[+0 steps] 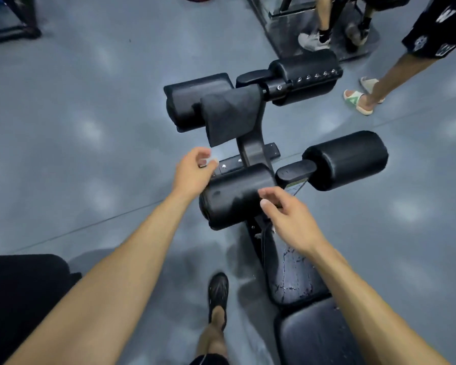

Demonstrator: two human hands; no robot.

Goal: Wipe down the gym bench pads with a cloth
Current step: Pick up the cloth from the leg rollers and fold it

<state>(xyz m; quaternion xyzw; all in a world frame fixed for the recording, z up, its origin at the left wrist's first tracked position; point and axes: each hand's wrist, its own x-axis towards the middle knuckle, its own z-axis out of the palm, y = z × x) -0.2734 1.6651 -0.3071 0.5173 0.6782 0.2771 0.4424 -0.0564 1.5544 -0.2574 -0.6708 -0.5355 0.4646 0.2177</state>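
Observation:
A black gym bench stretches away from me, its cracked seat pad at lower right. Four black roller pads stand at its far end: near left, near right, far left, far right. A dark grey cloth hangs draped over the far left roller, and neither hand touches it. My left hand hovers above the near left roller's far side, fingers loosely curled and empty. Over that roller's right end is my right hand, fingers relaxed and holding nothing.
The grey floor surrounds the bench. A person in sandals stands at right, and another person's shoes are near a machine base at the top. My own foot is left of the seat. A black object sits at lower left.

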